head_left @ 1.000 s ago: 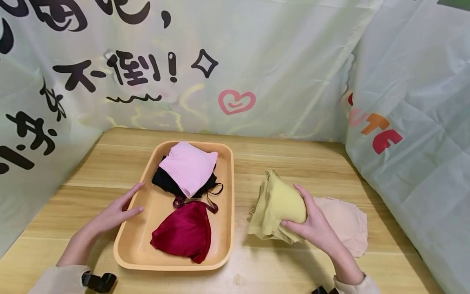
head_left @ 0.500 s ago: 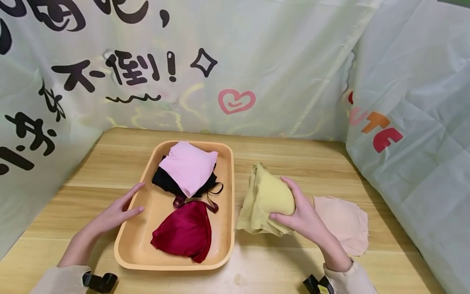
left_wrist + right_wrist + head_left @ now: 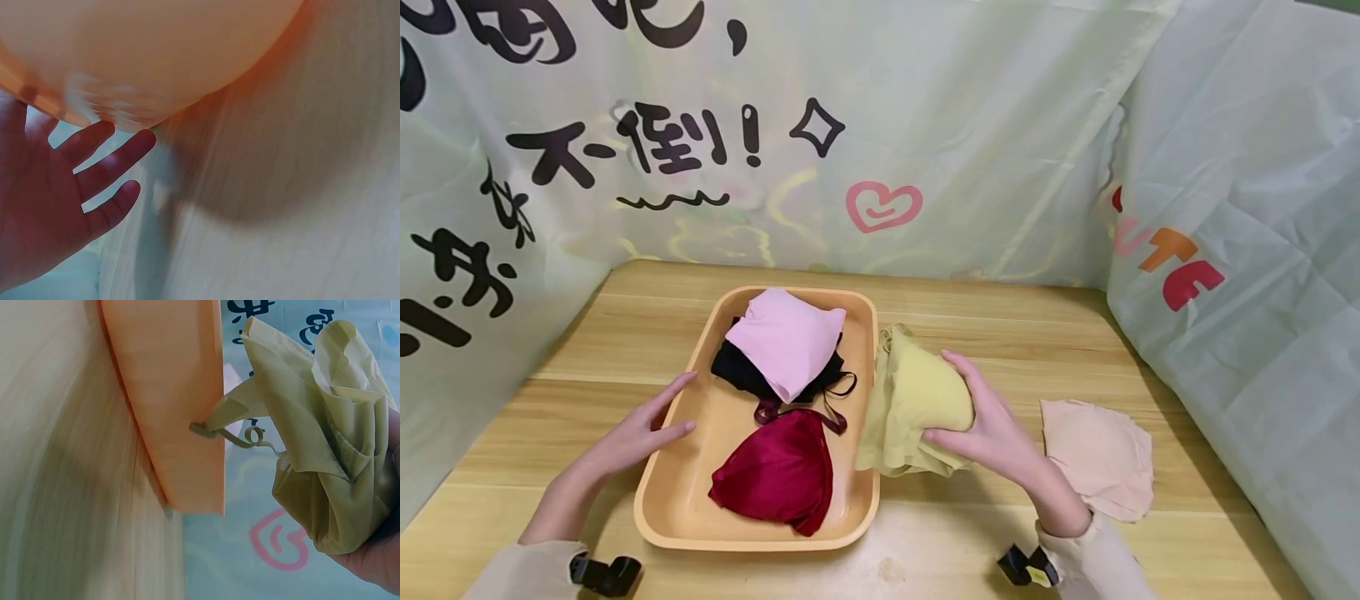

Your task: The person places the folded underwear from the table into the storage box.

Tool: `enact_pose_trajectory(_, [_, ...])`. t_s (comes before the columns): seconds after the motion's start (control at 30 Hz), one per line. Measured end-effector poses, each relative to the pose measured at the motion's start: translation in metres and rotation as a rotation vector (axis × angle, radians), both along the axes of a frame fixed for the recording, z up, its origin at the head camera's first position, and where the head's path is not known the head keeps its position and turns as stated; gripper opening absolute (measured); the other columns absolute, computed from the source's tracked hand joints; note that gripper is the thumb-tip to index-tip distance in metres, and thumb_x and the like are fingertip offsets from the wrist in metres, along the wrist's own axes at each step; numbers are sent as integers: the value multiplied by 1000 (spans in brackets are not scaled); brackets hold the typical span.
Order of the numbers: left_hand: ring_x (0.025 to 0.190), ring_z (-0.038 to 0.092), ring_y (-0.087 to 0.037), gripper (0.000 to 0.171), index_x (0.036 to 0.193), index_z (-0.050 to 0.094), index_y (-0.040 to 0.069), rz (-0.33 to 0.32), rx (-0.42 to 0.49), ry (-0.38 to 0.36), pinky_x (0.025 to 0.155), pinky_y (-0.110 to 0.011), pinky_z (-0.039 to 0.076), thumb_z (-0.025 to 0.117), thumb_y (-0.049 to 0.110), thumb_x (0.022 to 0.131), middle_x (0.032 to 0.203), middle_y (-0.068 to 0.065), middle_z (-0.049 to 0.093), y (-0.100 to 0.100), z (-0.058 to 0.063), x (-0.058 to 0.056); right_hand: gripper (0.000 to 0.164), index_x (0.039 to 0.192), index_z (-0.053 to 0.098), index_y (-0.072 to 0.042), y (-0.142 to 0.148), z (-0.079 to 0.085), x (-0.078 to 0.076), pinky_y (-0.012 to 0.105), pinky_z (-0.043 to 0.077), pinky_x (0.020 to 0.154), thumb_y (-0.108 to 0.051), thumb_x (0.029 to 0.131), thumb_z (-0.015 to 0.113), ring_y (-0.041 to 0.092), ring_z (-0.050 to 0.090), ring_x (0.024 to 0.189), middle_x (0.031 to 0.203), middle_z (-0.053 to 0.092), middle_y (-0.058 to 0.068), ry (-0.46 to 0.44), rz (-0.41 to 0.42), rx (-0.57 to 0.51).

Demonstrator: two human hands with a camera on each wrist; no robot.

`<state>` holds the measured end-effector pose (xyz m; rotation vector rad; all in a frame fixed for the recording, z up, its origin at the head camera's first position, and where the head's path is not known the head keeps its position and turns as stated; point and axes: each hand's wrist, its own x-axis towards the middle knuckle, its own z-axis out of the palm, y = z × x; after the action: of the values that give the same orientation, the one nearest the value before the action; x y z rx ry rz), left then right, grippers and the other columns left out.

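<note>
My right hand (image 3: 992, 425) grips a folded yellow-green bra (image 3: 917, 404), thumb on the near side and fingers on the far side. The bra is held up at the right rim of an orange tray (image 3: 756, 546) and overlaps that rim in the head view. A thin strap (image 3: 250, 440) dangles from it in the right wrist view. My left hand (image 3: 632, 433) is at the tray's left rim, thumb over the edge and fingers loosely spread along the outer wall. Inside the tray lie a dark red bra (image 3: 778, 475), a pink folded garment (image 3: 786, 337) and a black one (image 3: 737, 371) beneath it.
A pale pink folded garment (image 3: 1097, 458) lies on the wooden table (image 3: 940, 533), right of the tray. Light printed cloth (image 3: 1000, 150) hangs behind the table and along both sides.
My right hand has carried the yellow-green bra leftward, from beside the pale pink garment to the tray's right rim. My left hand and the tray stay almost in place.
</note>
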<state>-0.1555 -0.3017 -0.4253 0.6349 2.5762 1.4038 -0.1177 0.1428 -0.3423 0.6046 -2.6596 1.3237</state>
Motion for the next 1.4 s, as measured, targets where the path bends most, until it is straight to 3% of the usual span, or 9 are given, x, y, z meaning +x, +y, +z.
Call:
enact_pose_trajectory(0.33, [121, 17, 13, 68, 145, 19, 6, -6, -2, 29, 89, 2, 17, 57, 11, 89, 144, -31, 17, 0, -1, 0, 91, 138, 31, -14, -16, 1, -5, 41, 43, 78, -14, 62, 80, 26, 50, 99, 128, 47, 13, 28, 89, -23])
enact_pose_trajectory(0.93, [118, 21, 14, 67, 145, 20, 6, -3, 7, 26, 88, 1, 21, 56, 11, 89, 144, -32, 19, -1, -3, -1, 87, 137, 33, -11, -49, -3, -8, 42, 44, 84, -17, 63, 80, 23, 50, 104, 131, 46, 12, 55, 201, -21])
enact_pose_trajectory(1.4, [119, 14, 16, 67, 144, 20, 1, -13, 17, 41, 90, 2, 16, 56, 10, 89, 144, -33, 15, -2, -2, -2, 86, 137, 33, -8, -76, -4, -11, 42, 42, 89, -21, 65, 79, 23, 49, 109, 133, 46, 10, 85, 322, 70])
